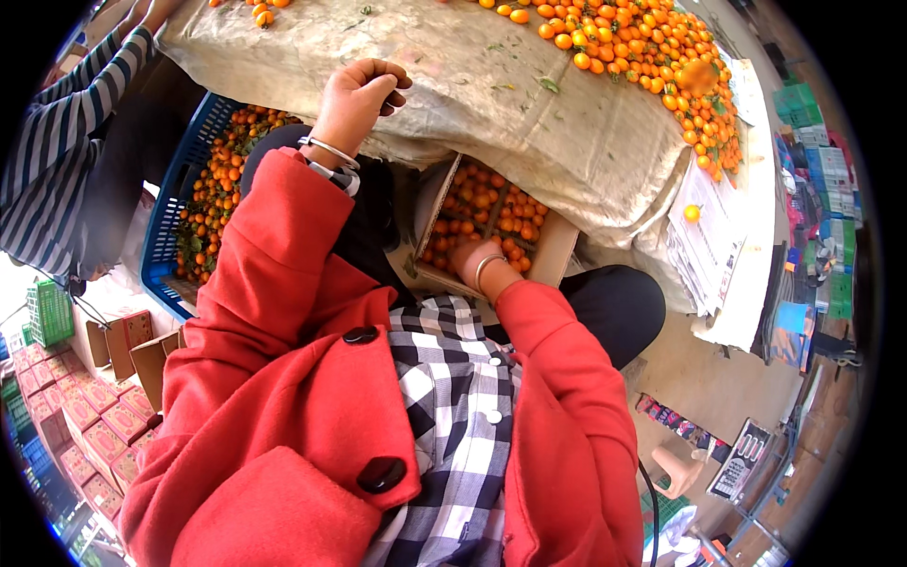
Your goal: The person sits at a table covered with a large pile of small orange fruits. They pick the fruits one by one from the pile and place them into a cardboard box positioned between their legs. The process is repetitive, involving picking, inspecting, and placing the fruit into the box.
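My left hand (361, 99) is raised over the near edge of the cloth-covered table (460, 92); its fingers are curled, and whether anything is between them is hidden. My right hand (476, 261) reaches down into a divided cardboard box (556, 249) of small orange tomatoes (521, 212) between my knees; its fingers are hidden. A large heap of orange cherry tomatoes (623, 42) lies on the table's far right. At my left stands a blue plastic crate (159, 241) holding orange tomatoes with some green leaves.
A person in a striped sleeve (106, 78) sits at the left. A stack of papers (698, 248) with one tomato (691, 212) on it lies at the table's right end. Many printed boxes (99, 425) are stacked at lower left. A calculator-like keypad (740, 461) is at lower right.
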Tool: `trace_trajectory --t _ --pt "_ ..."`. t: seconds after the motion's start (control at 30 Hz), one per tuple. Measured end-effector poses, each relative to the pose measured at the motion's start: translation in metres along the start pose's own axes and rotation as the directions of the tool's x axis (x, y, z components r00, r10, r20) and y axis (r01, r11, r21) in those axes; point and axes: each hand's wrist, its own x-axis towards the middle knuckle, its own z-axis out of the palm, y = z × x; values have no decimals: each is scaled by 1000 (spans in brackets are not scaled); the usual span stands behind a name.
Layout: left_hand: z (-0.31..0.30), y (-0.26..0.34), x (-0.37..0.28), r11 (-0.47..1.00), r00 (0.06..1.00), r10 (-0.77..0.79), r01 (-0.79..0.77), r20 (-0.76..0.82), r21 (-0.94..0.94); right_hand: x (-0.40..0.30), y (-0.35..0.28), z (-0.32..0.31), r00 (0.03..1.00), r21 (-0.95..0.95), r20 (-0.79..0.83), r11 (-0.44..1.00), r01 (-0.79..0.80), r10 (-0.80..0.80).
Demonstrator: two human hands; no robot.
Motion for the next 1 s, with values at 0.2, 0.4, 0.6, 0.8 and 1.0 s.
trace_trajectory --t 0.2,0.4,0.6,0.8,1.0 --pt "-1 -3 -1 1000 1000 3 -3 -20 -4 7 7 16 983 -10 -183 1000 -20 18" --pt "-4 -21 7 997 998 64 -64 -8 48 15 26 38 937 -39 -329 993 111 -118" --pt "5 -2 -2 1000 1000 8 -8 -1 28 -2 31 25 955 149 -293 984 97 -50" --pt "7 -16 -5 993 999 27 -32 45 117 9 43 49 951 251 -309 966 69 12" --pt "14 -19 -11 953 980 121 -158 156 257 32 70 84 806 572 -591 720 392 30"
